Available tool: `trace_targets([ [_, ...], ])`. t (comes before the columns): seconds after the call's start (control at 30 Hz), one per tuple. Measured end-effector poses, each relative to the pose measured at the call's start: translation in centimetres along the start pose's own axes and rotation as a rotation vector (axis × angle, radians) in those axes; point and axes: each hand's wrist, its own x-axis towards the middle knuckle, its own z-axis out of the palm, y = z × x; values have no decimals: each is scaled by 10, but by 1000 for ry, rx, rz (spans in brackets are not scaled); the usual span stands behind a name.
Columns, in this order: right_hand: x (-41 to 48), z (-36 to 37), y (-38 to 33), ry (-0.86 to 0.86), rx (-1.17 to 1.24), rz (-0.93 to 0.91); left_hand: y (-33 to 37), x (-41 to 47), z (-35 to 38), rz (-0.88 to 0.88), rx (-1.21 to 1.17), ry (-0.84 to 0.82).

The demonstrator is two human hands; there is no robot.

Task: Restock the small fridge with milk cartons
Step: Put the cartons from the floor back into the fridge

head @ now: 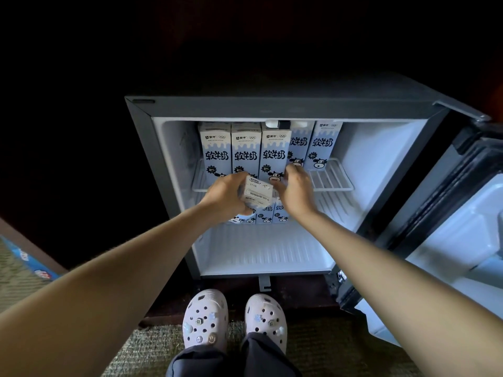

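Observation:
The small fridge stands open, lit inside. Several pale blue milk cartons stand upright in a row on the wire shelf, filling its left and middle. More cartons stand on the fridge floor below, partly hidden by my hands. My left hand grips a milk carton in front of the shelf edge, its white top end with printed codes facing me. My right hand is just to its right, fingers curled against the front of a shelf carton; I cannot tell whether it grips that carton.
The fridge door swings open to the right, its inner shelves pale. The shelf's right end holds nothing. A blue carton box lies on the carpet at left. My feet in white clogs stand before the fridge. Surroundings are dark.

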Motion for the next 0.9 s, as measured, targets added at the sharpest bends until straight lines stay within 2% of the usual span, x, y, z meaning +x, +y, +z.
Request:
trace_targets([
  [0.1, -5, -11, 3, -85, 28, 30, 7, -4, -1, -15, -99, 61],
  [0.23, -26, -36, 11, -56, 196, -5, 26, -11, -1, 10, -223, 151],
  [0.33, -43, -51, 15, -238, 321, -54, 47, -17, 1, 93, -233, 189],
  [0.4, -48, -56, 16, -290, 377, -73, 62, -19, 4, 158, -241, 184],
  [0.53, -41, -62, 16, -163, 577, 92, 82, -16, 11, 246, -191, 183],
  [0.6, -35, -65, 19, -98, 581, 103, 85, -12, 13, 266, -162, 183],
  [0.67, -30, -67, 24, -51, 553, 109, 80, -8, 12, 277, -33, 158],
  [0.77, -22, -68, 27, -21, 472, 123, 65, 1, 8, 169, 162, 136],
  [0.9, -6, -65, 23, -35, 383, 160, 50, 11, 8, 54, 217, 103],
])
